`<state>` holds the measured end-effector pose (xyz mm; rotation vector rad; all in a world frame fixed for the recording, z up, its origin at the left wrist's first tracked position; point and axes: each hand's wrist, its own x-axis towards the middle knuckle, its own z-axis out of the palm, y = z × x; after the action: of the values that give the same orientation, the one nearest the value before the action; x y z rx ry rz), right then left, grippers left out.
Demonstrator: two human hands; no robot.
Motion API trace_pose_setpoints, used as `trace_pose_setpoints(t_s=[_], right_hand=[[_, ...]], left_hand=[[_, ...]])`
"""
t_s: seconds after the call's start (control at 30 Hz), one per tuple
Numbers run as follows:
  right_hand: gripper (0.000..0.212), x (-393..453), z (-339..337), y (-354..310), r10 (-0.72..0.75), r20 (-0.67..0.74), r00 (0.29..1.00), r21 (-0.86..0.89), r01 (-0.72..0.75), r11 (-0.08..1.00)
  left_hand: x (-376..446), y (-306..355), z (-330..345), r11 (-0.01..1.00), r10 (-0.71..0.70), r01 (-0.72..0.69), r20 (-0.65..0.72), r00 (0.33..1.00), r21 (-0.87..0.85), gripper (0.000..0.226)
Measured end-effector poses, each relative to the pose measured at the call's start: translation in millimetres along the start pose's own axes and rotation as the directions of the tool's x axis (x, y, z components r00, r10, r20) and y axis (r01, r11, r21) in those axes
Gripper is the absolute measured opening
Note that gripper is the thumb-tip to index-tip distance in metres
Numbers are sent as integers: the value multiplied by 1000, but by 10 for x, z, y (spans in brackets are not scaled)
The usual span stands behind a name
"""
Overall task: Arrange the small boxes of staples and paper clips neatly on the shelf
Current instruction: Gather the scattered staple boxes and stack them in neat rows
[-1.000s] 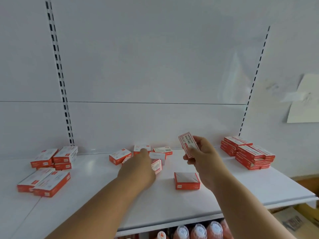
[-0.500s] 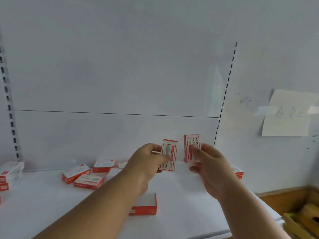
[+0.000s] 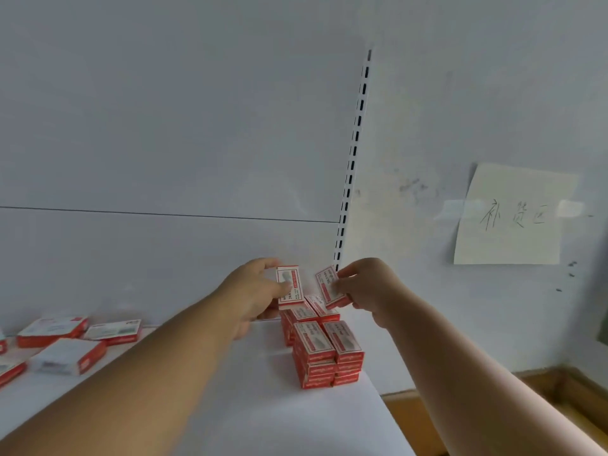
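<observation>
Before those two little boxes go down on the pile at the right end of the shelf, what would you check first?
1. Left hand grips its box: ok.
2. Right hand pinches its box: ok.
3. Both boxes are above the stacked boxes: ok.
4. Held boxes turned flat like the stack: not ok; the left one stands upright, the right one is tilted.
5. Stack columns are even and square: ok at the front, cannot tell at the back.
6. Loose boxes at the left are tidy: not ok, they lie scattered on the shelf.
</observation>
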<state>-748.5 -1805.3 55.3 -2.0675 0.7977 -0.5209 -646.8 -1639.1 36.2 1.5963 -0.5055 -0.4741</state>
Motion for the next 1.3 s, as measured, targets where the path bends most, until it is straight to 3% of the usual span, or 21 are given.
trace_pose_setpoints(t_s=[0.1,0.17,0.23,0.43,0.53,0.63,0.9,1.1,1.3], right_hand=[[22,124,7,62,6,42,999,76,-9,997],[22,196,16,92,-1,59,998,56,-2,998],[10,254,47,115,-19,73,997,-50,23,998],[18,321,148,141,-130,150,980,-447,184,875],[18,323,160,152,-196,160,967,-510,251,823],[11,291,142,145,-279,124,952,-479,304,824],[6,-48,310,-210,-515,55,855,-334,502,798],[12,-506,879,-734,-587,101,804,-317,585,747],[24,-1090,1877,-1199,-573,239,784,-291,621,728]], left_hand=[[68,-7,131,998,-5,5,4,1000,64,25],[92,-11,210,994,-5,6,-14,1000,112,23],[109,-22,267,983,-6,12,-33,999,184,23],[226,-82,357,924,64,-1,-152,986,383,15],[268,-127,358,835,128,-14,-169,977,550,9],[275,-169,315,731,163,-3,-170,972,683,15],[14,-140,-21,695,262,-120,-94,960,709,22],[-493,-173,-865,581,309,-148,-49,950,800,15],[-998,-399,-2031,536,320,-49,-149,936,843,20]])
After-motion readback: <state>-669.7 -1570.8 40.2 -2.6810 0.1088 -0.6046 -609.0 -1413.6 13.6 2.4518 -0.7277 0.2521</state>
